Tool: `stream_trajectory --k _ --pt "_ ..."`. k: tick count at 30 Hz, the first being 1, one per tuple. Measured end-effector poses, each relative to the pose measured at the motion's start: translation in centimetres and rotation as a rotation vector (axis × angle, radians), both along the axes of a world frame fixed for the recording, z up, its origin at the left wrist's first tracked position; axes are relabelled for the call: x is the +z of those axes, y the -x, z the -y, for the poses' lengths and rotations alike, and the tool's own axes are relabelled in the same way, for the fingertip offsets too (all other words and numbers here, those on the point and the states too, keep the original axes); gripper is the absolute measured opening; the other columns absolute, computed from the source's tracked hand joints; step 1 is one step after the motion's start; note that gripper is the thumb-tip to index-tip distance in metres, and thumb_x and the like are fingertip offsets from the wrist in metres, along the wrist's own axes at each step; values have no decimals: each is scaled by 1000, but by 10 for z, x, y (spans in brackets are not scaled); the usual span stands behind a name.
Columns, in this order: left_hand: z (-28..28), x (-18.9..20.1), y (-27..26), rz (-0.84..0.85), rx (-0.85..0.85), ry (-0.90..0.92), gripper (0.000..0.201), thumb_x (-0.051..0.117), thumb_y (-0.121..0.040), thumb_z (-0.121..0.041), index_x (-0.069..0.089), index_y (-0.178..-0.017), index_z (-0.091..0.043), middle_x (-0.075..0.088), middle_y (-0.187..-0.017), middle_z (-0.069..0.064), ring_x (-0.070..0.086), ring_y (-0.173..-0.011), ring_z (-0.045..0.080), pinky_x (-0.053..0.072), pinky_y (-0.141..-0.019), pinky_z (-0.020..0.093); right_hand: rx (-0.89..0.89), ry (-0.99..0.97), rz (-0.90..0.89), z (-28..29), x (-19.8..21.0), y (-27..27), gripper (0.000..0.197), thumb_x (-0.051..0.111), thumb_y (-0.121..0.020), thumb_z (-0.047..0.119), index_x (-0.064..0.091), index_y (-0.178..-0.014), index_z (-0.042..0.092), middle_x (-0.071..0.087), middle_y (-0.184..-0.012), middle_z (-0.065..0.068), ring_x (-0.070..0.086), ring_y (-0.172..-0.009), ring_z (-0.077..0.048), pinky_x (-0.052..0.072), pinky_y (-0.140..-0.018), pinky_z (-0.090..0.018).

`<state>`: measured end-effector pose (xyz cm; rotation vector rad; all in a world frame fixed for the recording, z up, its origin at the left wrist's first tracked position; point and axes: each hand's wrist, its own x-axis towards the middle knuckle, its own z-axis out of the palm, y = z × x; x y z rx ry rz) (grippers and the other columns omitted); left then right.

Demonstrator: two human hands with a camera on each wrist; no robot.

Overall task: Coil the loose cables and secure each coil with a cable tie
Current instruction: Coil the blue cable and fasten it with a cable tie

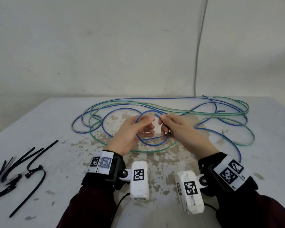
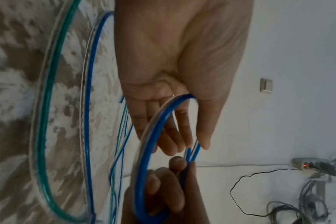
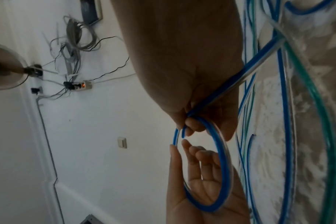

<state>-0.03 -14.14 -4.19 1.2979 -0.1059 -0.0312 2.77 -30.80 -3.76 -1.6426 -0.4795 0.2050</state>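
A long blue cable lies tangled with a green cable across the far half of the white table. One small blue loop is lifted between my hands. My left hand holds this loop across its palm and pinches it between thumb and fingertips. My right hand pinches the cable's free end close to the left thumb, with the blue loop hanging below. The rest of the blue cable trails off to the right.
Several black cable ties lie loose at the table's near left. A grey cord runs down the wall behind the table. The table top is worn and patchy in the middle, under the hands.
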Motion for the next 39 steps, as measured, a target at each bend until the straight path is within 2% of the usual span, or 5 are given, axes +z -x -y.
stream_trajectory --k 3,18,24,30,39 --pt "0 -1 1 6 11 -55 15 63 -83 -20 67 -86 -6 65 -70 7 62 -59 17 55 -62 26 6 57 21 0 -4 5 28 42 -101 23 56 -79 12 38 -54 4 51 -47 -14 52 -64 -38" --pt "4 -8 1 199 -38 -488 24 46 -100 -19 60 -84 -9 55 -61 5 53 -52 18 48 -56 24 -8 168 63 6 -1 8 30 48 -99 26 65 -88 5 38 -53 4 34 -46 -10 36 -47 -21" --pt "-2 -2 2 183 -98 -350 29 38 -102 -19 43 -76 -8 39 -61 2 49 -52 18 47 -61 29 -33 101 -7 14 7 7 30 47 -99 29 64 -87 7 68 -67 -6 66 -62 -23 55 -66 -34" --pt "3 -5 0 202 -50 -269 34 34 -103 -25 39 -72 -12 37 -63 -1 47 -53 16 47 -61 28 65 15 -206 17 9 7 31 44 -99 25 65 -89 5 73 -76 -10 70 -78 -22 56 -82 -40" --pt "2 0 5 217 -81 -345 33 41 -101 -22 47 -72 -8 50 -67 3 60 -71 20 51 -75 36 -19 -210 -234 11 15 6 30 40 -101 26 52 -79 8 25 -47 9 28 -41 -6 49 -49 -22"
